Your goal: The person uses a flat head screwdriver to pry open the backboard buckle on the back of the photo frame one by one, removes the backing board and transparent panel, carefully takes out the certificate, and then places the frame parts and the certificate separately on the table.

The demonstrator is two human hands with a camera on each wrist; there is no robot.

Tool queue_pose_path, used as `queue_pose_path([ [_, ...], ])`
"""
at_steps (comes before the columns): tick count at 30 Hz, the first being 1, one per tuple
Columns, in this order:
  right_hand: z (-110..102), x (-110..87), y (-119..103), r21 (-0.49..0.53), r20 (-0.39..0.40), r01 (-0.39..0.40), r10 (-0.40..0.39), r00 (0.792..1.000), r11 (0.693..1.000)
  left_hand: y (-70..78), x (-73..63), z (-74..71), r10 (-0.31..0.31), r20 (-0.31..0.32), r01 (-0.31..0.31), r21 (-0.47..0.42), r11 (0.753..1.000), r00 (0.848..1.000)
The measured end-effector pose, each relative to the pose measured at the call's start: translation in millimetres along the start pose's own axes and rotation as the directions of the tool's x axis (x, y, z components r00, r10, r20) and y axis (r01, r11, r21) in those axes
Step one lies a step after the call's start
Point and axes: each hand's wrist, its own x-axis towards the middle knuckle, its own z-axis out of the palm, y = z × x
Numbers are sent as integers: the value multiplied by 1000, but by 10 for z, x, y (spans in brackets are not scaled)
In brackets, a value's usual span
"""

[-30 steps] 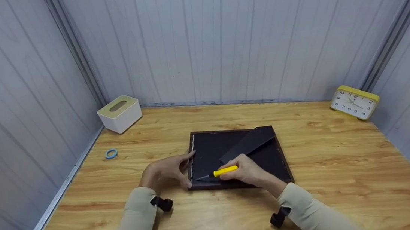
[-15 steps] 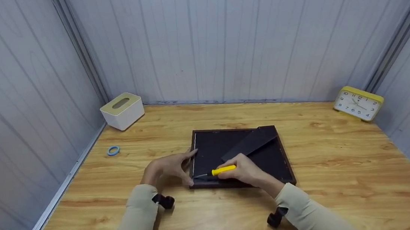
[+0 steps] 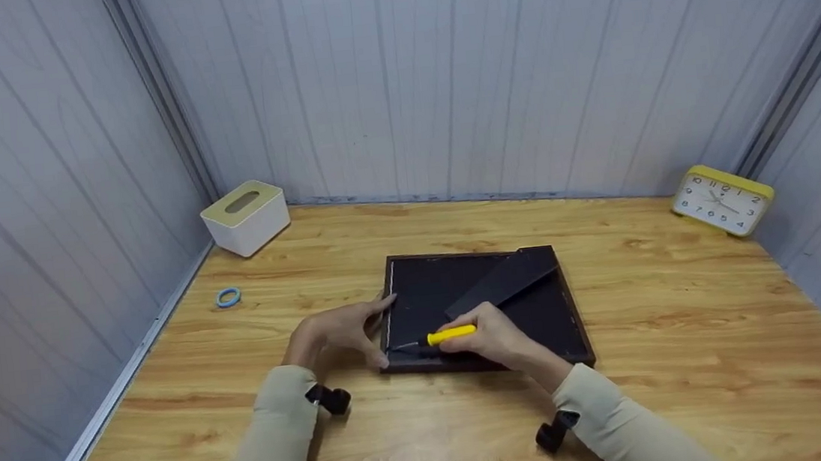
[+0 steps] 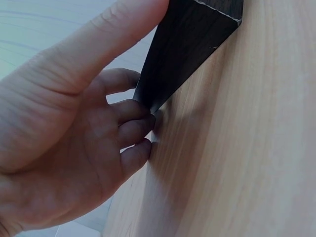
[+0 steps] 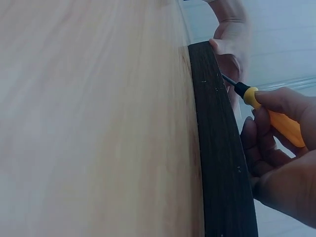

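A dark picture frame (image 3: 416,290) lies on the table with its black back up and a flat stand leg (image 3: 502,282) slanting across it. My left hand (image 3: 345,331) holds its left side near the close corner. In the left wrist view, the thumb lies at the corner of the frame (image 4: 192,49) and the other fingers bend against its side. My right hand (image 3: 488,336) grips a screwdriver (image 3: 452,334) by its yellow handle. The shaft points left, its tip at the near-left corner of the back. In the right wrist view, the frame's edge hides the tip of the screwdriver (image 5: 279,121).
A white tissue box (image 3: 248,223) with a yellowish top stands at the back left. Nearer lies a blue ring (image 3: 229,297). At the back right is a yellow alarm clock (image 3: 722,200). Pale panel walls (image 3: 411,80) enclose the wooden table (image 3: 691,324) on three sides.
The head view has shifted slightly. Both hands, the screwdriver and the frame keep nearly the same arrangement, with the tip still at the near-left corner.
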Motion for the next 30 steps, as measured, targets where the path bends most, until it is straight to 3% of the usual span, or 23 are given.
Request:
queue_pose_path([
  [7, 61, 21, -45, -16, -13, -10, 9, 1000, 1000, 5, 3, 4, -25, -11, 25, 40, 999, 1000],
  [13, 88, 137, -244, 6, -14, 10, -10, 1000, 1000, 39, 14, 7, -40, -20, 41, 63, 997, 999],
  [17, 136, 302, -526, -101, 38, 42, -39, 999, 994, 59, 20, -12, -39, -12, 40, 66, 997, 999],
  [22, 291, 520, -877, -281, 119, 136, -106, 987, 950, 46, 32, -37, 65, 24, -66, 27, 997, 998],
  [26, 386, 607, -1036, -391, 158, 182, -129, 979, 902, 37, 45, -29, 121, 62, -122, 20, 992, 991],
  [30, 390, 622, -1097, -421, 167, 172, -110, 980, 891, 39, 46, -43, 121, 62, -122, 17, 992, 991],
])
